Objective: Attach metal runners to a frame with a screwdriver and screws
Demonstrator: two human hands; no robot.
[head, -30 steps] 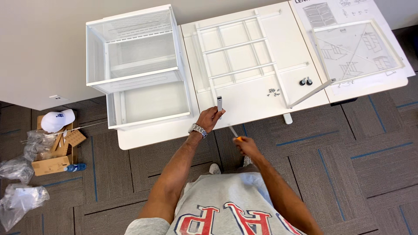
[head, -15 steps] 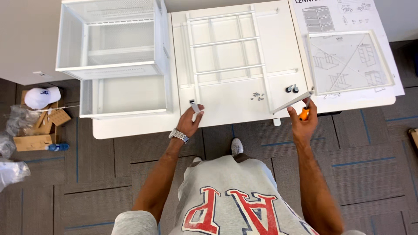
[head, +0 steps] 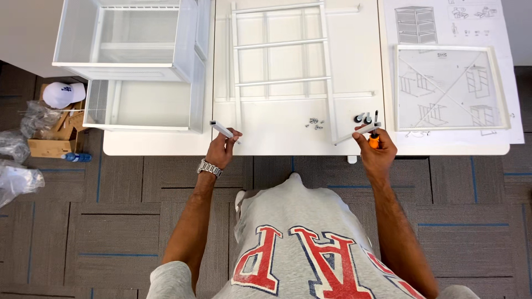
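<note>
My left hand (head: pixel 223 147) grips a short white metal bar (head: pixel 221 129) at the near edge of the white table (head: pixel 155 145). My right hand (head: pixel 377 149) holds an orange-handled screwdriver (head: pixel 374 135) and touches the end of a long white bar (head: pixel 357 133) lying on the table. A white metal ladder-like frame (head: pixel 280 55) lies flat between my hands, farther back. Small screws (head: pixel 315 123) and black caster wheels (head: pixel 363 118) sit just ahead of my right hand.
Two white mesh drawer baskets (head: pixel 130 61) stand at the table's left. A square white frame (head: pixel 449 88) rests on an instruction sheet (head: pixel 443 22) at the right. On the carpet at left are a cardboard box (head: pixel 50 144), plastic bags (head: pixel 19 180) and a white cap (head: pixel 64 93).
My right hand rose from near my lap to the table edge with the screwdriver, reaching the long bar. My left hand kept hold of the short bar. The camera view shifted closer.
</note>
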